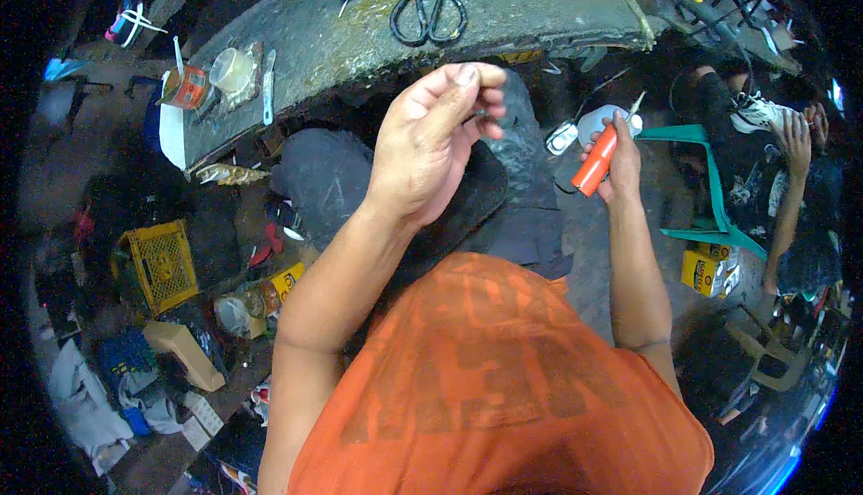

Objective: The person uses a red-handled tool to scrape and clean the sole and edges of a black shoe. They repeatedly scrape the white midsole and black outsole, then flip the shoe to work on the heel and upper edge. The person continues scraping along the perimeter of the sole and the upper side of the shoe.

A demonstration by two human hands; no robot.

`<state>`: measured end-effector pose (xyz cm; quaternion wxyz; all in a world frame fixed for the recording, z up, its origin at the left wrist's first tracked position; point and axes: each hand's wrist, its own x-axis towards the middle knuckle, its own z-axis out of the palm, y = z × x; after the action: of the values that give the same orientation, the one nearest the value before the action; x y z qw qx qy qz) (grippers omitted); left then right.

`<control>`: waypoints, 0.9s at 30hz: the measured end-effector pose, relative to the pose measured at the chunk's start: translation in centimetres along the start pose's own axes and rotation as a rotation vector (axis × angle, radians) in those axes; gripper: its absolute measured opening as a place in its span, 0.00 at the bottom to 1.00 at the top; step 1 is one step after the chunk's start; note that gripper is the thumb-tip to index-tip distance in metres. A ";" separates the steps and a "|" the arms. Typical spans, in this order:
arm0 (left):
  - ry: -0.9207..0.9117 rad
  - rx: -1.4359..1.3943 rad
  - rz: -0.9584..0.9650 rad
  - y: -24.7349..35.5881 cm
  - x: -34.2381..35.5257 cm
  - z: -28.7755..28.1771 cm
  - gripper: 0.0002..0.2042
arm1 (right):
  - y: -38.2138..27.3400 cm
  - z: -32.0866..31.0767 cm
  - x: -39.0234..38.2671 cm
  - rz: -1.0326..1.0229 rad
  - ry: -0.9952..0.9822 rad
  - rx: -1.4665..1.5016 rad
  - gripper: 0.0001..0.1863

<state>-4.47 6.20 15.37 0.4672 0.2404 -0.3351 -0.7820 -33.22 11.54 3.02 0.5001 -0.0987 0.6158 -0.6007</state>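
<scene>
My left hand (431,140) is raised over my lap, just in front of the bench edge. Its thumb presses against the index finger and the other fingers curl loosely; anything pinched there is too small to make out. Off to the right, my right hand (623,167) is closed around an orange cylindrical tool (596,164) with a thin, pale, pointed tip, its exact kind unclear. Beyond my left hand, black-handled scissors (429,20) lie on the worn bench (315,41).
Left on the bench are an orange-labelled can (187,89), a translucent cup (231,71) and a pale flat blade (268,90). A yellow crate (162,264) stands low left. At right are a teal frame (716,189), a yellow box (708,268) and another person's hand (793,142) at a white shoe (755,115).
</scene>
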 end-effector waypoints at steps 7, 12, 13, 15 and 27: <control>0.010 -0.074 -0.090 0.3 -0.4 -0.2 0.17 | 0.1 0.2 -0.3 0.018 -0.013 -0.003 0.26; 0.044 -0.259 -0.200 0.4 -0.4 -0.5 0.18 | 0.4 0.1 -0.2 0.024 0.009 -0.014 0.25; 0.027 -0.256 -0.186 0.4 -0.4 -0.7 0.17 | 0.4 0.1 -0.2 0.022 -0.008 0.003 0.25; 0.034 -0.231 -0.183 0.3 -0.3 -1.2 0.16 | 0.5 0.2 -0.5 0.030 -0.012 0.019 0.25; 0.202 0.937 -0.180 -1.7 -2.7 -5.8 0.19 | 0.7 -0.5 -5.9 0.053 -0.247 -0.505 0.19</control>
<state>-0.29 7.42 10.45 0.2697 0.5274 -0.5820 -0.5571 -30.42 16.28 5.28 0.5462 -0.2766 0.6829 -0.3985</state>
